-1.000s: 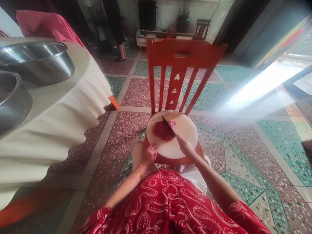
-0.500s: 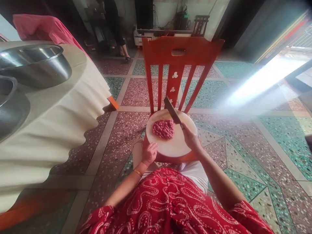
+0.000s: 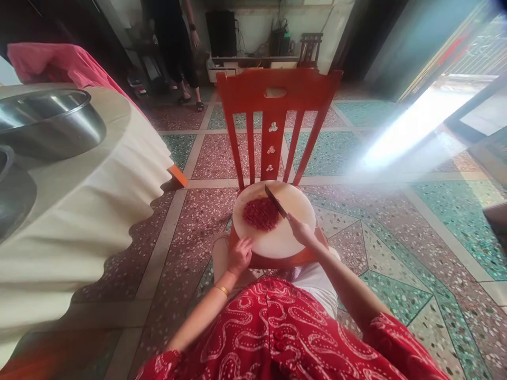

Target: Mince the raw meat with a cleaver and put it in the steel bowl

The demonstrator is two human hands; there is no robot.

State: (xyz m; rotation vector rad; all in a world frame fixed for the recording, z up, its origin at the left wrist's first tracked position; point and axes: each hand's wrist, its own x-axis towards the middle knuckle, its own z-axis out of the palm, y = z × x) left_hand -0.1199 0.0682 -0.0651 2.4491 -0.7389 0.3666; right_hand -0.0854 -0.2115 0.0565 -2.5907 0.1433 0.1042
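While the right hand closes its fingers around the handle of a knife, the blade lies down across the right edge of a mound of minced red meat, just right of the frame's centre. That mince sits on a round pale chopping board, which rests on the seat of a red wooden chair whose slatted back rises behind it toward the upper middle of the frame. Below and left of the board, the left hand presses against the board's near-left rim with fingers curled loosely on it, holding nothing else.

Good mincing here, as I judge it, depends on the board staying put: the chair seat is a small base, so the steadying hand should bear down firmly and stay clear of the blade's line. Chops should fall straight and even, working across the mound, with the scattered edge scraped back into a heap so no meat creeps toward the rim.

At the left of the frame, a table with a cream cloth carries a steel bowl. In the upper middle, another person's legs stand on the patterned floor.
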